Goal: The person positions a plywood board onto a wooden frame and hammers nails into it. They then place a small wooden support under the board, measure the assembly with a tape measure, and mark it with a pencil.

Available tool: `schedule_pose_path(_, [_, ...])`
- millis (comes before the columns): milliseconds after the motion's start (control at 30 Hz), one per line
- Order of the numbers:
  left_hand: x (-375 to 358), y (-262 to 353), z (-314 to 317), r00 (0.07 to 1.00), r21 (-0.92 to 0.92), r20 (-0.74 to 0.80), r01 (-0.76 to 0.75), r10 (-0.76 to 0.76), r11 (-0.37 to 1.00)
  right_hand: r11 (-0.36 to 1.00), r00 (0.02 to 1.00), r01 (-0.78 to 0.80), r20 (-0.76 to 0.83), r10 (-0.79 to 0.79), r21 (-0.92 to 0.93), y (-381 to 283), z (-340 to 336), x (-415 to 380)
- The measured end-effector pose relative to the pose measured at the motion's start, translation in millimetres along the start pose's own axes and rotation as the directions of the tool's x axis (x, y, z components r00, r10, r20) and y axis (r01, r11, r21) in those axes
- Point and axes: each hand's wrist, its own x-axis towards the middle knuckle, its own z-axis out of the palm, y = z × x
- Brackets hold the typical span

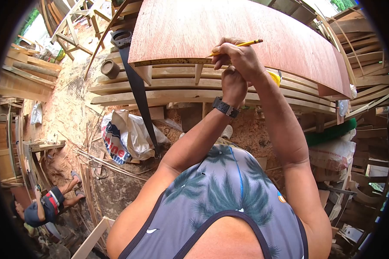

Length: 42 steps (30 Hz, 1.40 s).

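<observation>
My right hand [237, 52] is closed around a yellow pencil [250, 42], its point at the near edge of a reddish plywood sheet [229, 21]. Just below it, my left hand [234, 86], with a dark watch on the wrist, is closed at the same edge. The blade of a tape measure [173, 62] runs along that edge to my hands, and its yellow case [274, 77] shows partly behind my right wrist. My left fingers appear to grip the tape, but their contact is partly hidden.
Stacked timber strips [160, 96] lie beneath the plywood. A handsaw [136, 82] leans against them, near a brown round container [110, 68]. A white sack [127, 136] lies on the sawdust-covered floor. Another person [45, 207] sits at lower left; scrap wood [367, 56] is piled right.
</observation>
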Motion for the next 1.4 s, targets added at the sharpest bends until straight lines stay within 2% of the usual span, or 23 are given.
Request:
schedule_pose_path(100, [-0.7,-1.1,1.1,0.998,0.016,-0.014,-0.067,0.067,0.998,0.998,0.999,-0.011,-0.041,0.013,0.062,1.9,0.7,1.0])
schedule_pose_path(200, [3.1,-5.5,-4.4,0.998,0.042,0.047,-0.04,0.038,0.998,1.0,1.0,0.003,-0.003,-0.003,0.03,0.2,1.9,-1.5])
schedule_pose_path(433, [0.9,-1.3,-3.1,0.999,0.073,0.027,-0.042,0.04,0.996,0.999,1.0,-0.011,0.002,0.011,0.036,0.8,-0.3,0.8])
schedule_pose_path(500, [1.4,-1.5,-0.5,1.0,-0.021,-0.011,0.016,-0.016,1.0,0.999,1.0,-0.008,0.011,0.007,0.044,2.2,-0.5,1.1])
schedule_pose_path(600, [-2.1,2.0,1.0,0.999,0.047,-0.019,-0.026,0.027,0.999,1.0,0.999,0.003,-0.039,-0.002,0.024,-0.2,2.7,-1.1])
schedule_pose_path(667, [0.3,-0.6,-0.7,1.0,0.032,-0.008,-0.012,0.013,0.999,1.0,1.0,0.0,0.008,0.0,0.005,-1.1,0.8,-1.4])
schedule_pose_path(800, [2.3,-2.7,-1.7,1.0,-0.01,0.023,-0.003,0.003,1.0,0.998,1.0,-0.007,0.003,0.007,0.059,2.8,-1.8,0.4])
schedule_pose_path(1033, [2.1,-2.1,-2.9,1.0,0.034,0.021,-0.011,0.01,0.999,0.999,1.0,0.01,0.004,-0.009,-0.049,-1.5,0.0,-2.8])
schedule_pose_path(1100, [1.9,-2.0,-1.3,1.0,-0.019,0.005,-0.005,0.005,1.0,0.998,1.0,0.001,0.026,0.0,-0.062,-0.2,-1.2,-1.7])
schedule_pose_path(1167, [0.0,1.1,1.5,1.0,-0.042,-0.009,0.0,-0.001,0.999,1.0,1.0,0.015,-0.007,-0.015,0.004,1.4,-0.6,-1.2])
schedule_pose_path(1233, [-2.2,4.8,1.2,1.0,-0.064,-0.025,0.008,-0.01,0.998,0.999,1.0,0.013,0.017,-0.013,-0.03,1.9,-0.9,-1.6])
schedule_pose_path(1300, [-4.8,10.3,-2.4,0.999,0.166,0.037,-0.012,0.006,0.986,0.998,0.999,0.012,0.036,-0.009,-0.064,0.9,-1.9,-4.3])
schedule_pose_path(1367, [3.3,-20.9,-19.1,0.997,0.217,0.075,-0.032,0.016,0.976,1.0,0.999,0.006,0.043,-0.005,-0.02,-3.3,-3.2,-7.5])
schedule_pose_path(1400, [8.0,-30.7,-24.2,0.994,0.262,0.11,-0.056,0.028,0.963,0.998,0.998,0.052,0.032,-0.05,-0.048,-6.8,-4.5,-12.3])
